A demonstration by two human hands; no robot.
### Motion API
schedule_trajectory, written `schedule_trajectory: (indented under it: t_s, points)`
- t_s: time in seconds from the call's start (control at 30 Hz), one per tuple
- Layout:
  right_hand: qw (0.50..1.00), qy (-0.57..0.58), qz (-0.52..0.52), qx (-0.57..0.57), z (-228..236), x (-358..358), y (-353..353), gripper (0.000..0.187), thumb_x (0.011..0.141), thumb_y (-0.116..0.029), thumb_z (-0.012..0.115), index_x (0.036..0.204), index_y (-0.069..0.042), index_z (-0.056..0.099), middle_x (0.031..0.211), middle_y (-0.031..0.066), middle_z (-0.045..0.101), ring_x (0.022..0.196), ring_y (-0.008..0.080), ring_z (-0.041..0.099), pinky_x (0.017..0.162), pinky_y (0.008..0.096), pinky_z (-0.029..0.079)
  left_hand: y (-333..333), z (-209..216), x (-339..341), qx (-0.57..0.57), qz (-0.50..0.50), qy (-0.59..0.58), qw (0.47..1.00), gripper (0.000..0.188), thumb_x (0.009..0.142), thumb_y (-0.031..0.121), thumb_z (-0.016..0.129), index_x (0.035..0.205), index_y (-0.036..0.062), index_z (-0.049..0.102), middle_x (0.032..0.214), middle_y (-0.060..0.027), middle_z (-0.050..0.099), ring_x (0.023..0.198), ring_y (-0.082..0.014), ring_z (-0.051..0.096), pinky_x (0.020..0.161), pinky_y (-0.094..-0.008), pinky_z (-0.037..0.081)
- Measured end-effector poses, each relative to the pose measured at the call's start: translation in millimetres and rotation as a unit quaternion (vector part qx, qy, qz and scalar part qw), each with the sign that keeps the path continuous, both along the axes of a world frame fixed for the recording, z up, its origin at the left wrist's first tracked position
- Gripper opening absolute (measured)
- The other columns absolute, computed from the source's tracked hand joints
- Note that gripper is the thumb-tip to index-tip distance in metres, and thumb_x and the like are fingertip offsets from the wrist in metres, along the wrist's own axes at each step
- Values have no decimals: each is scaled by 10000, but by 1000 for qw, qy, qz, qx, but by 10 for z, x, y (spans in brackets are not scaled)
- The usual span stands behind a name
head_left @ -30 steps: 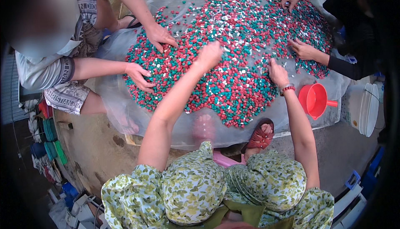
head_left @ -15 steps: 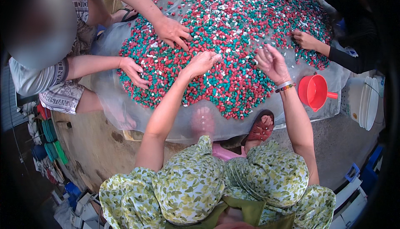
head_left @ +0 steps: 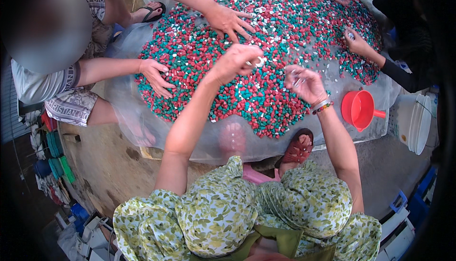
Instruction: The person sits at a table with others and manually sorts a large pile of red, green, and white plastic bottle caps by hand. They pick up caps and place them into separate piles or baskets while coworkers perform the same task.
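A broad pile of small red, green and white plastic pieces (head_left: 266,104) lies spread in front of me. My left hand (head_left: 236,63) is raised over the middle of it, its fingers pinched on a small white piece (head_left: 259,62). To the right, my right hand (head_left: 306,84) hovers at the pile's near right side with its fingers curled. Whitish pieces (head_left: 298,82) show among those fingers, blurred by motion. A bracelet of coloured beads (head_left: 323,107) circles my right wrist.
The pile rests on a clear plastic sheet (head_left: 190,148). A co-worker's hands (head_left: 230,22) work at the left, another's (head_left: 359,43) at the far right. A red dipper (head_left: 357,111) and white bucket (head_left: 413,123) stand at the right. My sandalled foot (head_left: 298,150) is at the sheet's near edge.
My left hand has lifted slightly away from me; a white piece now shows in it. My right hand has come nearer, with whitish pieces visible. The left co-worker's far hand has swept right.
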State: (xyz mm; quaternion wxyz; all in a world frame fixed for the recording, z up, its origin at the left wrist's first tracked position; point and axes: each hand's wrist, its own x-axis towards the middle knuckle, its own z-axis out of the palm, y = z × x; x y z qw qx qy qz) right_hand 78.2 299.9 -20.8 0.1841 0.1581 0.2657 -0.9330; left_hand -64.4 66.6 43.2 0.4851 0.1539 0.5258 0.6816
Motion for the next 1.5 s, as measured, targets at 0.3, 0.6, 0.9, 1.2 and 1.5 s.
schedule_trajectory:
  t_s: [0.3, 0.6, 0.9, 1.2, 1.5]
  points:
    - [975, -161, -104, -111, -95, 91, -471, 409, 992, -367, 427, 1300, -100, 455, 1304, 105, 499, 1119, 266, 585, 897, 448, 540, 562, -63, 547, -47, -52, 651, 755, 187, 816, 212, 596, 887, 46, 647, 911, -147, 582, 854, -330, 596, 753, -411, 491]
    - [991, -109, -12, -72, 56, -36, -211, 470, 948, -104, 456, 1378, 59, 355, 1179, 239, 577, 1008, 320, 635, 931, 445, 527, 313, -1184, -597, -331, 61, 552, 763, 296, 804, 254, 697, 1048, 88, 692, 1051, -153, 661, 998, -316, 618, 899, -411, 467]
    - [998, -8, -53, 22, 123, 9, 113, 508, 939, -277, 526, 1346, 7, 418, 1196, 215, 581, 1010, 333, 629, 888, 442, 537, 315, -1257, 297, -150, -172, 544, 808, 178, 829, 189, 658, 962, 73, 685, 916, -153, 655, 915, -322, 624, 834, -412, 483]
    - [998, 5, -63, -13, 171, 66, 293, 465, 980, -220, 468, 1364, 28, 384, 1163, 227, 588, 975, 317, 642, 826, 410, 570, -139, -464, 229, -253, 44, 624, 738, 198, 794, 216, 728, 945, 88, 717, 944, -103, 652, 861, -211, 627, 800, -341, 495]
    - [997, -47, 6, -61, 166, 46, -162, 486, 984, -274, 462, 1339, 53, 406, 1161, 246, 588, 1013, 333, 630, 914, 452, 527, 222, 139, 385, -135, -28, 404, 904, 430, 778, 218, 753, 1162, 68, 635, 883, -82, 695, 823, -159, 666, 748, -316, 521]
